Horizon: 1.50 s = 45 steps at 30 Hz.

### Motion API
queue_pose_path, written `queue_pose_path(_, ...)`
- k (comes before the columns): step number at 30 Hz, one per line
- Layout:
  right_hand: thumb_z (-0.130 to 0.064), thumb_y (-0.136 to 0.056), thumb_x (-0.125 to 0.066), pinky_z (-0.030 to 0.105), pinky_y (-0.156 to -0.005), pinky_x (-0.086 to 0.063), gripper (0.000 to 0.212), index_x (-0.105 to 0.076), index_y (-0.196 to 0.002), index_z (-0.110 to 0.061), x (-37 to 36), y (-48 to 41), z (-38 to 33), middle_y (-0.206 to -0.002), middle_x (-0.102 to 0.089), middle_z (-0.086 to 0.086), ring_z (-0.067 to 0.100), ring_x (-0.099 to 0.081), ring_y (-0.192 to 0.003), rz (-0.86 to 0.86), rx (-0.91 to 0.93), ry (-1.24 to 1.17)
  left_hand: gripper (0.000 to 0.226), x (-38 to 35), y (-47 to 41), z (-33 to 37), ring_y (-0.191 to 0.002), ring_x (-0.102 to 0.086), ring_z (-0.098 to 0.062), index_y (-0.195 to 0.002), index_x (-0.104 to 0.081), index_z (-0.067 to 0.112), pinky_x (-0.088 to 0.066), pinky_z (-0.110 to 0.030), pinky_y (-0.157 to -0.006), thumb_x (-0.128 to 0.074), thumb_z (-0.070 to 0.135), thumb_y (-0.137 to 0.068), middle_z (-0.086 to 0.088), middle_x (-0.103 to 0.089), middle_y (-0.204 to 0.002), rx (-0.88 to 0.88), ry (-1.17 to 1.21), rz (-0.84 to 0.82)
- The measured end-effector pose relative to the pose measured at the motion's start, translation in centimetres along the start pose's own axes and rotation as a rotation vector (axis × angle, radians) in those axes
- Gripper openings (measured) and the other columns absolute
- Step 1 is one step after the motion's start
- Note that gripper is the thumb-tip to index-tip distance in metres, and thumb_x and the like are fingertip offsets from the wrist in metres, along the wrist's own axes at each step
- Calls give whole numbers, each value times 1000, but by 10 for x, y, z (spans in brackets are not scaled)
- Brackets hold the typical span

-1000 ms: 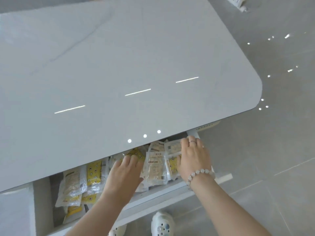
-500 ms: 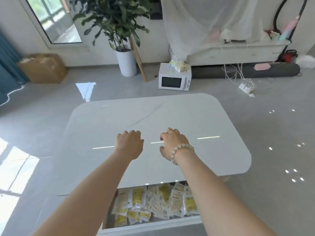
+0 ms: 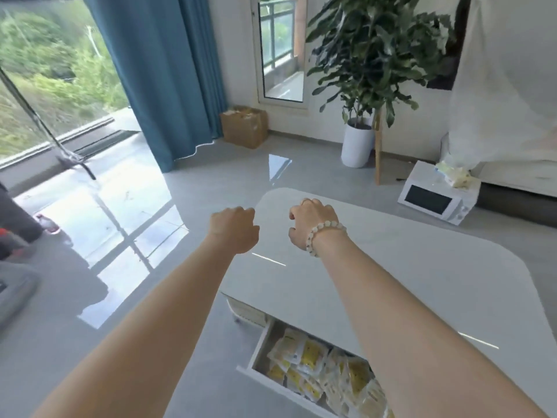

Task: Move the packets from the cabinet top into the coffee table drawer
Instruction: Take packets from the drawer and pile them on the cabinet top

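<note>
While packets [image 3: 325, 366] fill the open drawer [image 3: 256, 351], the left hand [image 3: 233, 229] and right hand [image 3: 312, 223] hang loosely curled and empty, so fetching more from the unseen cabinet likely follows.

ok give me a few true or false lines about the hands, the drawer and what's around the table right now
1. The drawer under the coffee table is open with packets inside. True.
2. The left hand holds a packet. False: its fingers are loosely curled and hold nothing.
3. The right hand has a bead bracelet at the wrist. True.
4. A microwave sits on the coffee table. False: it stands on the floor beyond the table.
5. A potted plant stands on the floor near the far wall. True.
6. Packets lie on the table top. False: none show on it.
</note>
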State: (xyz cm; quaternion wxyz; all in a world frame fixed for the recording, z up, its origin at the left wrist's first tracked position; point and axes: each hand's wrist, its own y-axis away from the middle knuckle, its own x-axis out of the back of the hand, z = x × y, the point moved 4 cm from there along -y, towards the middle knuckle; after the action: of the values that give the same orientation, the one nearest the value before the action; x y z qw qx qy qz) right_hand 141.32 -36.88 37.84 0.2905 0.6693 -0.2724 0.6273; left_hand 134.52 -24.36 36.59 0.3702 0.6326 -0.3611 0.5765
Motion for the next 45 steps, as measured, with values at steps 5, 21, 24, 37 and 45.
queue_pose_path(5,-19,-93,-42,32,-96,-36,36,-52,-127,-16,7,-23,-110,-130,-48,5,22,-43,-123,38,141,-22,39,8,30,-111,-120,-49,-25,-130,-49,19,-38,-35,-93,-36,38,-98,-2,-51,-131,150,-21,3)
queue_pose_path(21,-27,-92,-45,35,-99,-34,38,-50,-129,-15,-6,-28,-482,-132,-45,7,23,-38,-126,59,652,12,39,-7,178,-428,-115,-51,-26,-126,-51,14,-40,-37,-90,-34,36,-99,-6,-56,-126,647,-72,78)
queue_pose_path(24,-26,-92,-46,35,-98,-35,38,-52,-128,-15,-13,-8,-549,-130,-47,7,23,-41,-124,61,792,20,38,-18,228,-484,-117,-51,-28,-122,-53,12,-40,-38,-93,-35,37,-98,-8,-56,-126,823,-53,69)
queue_pose_path(37,-17,-90,-45,35,-98,-35,35,-56,-123,-13,-42,78,-739,-128,-48,8,24,-41,-124,-7,1255,23,38,-59,395,-579,-114,-50,-29,-121,-51,10,-40,-37,-89,-33,36,-99,-10,-56,-123,1285,-15,-31)
queue_pose_path(45,-20,-93,-45,35,-98,-35,35,-54,-126,-12,-49,119,-843,-131,-47,8,24,-40,-125,-76,1531,20,38,-65,470,-624,-115,-50,-30,-122,-51,10,-40,-38,-88,-33,35,-99,-10,-56,-124,1576,-5,-87)
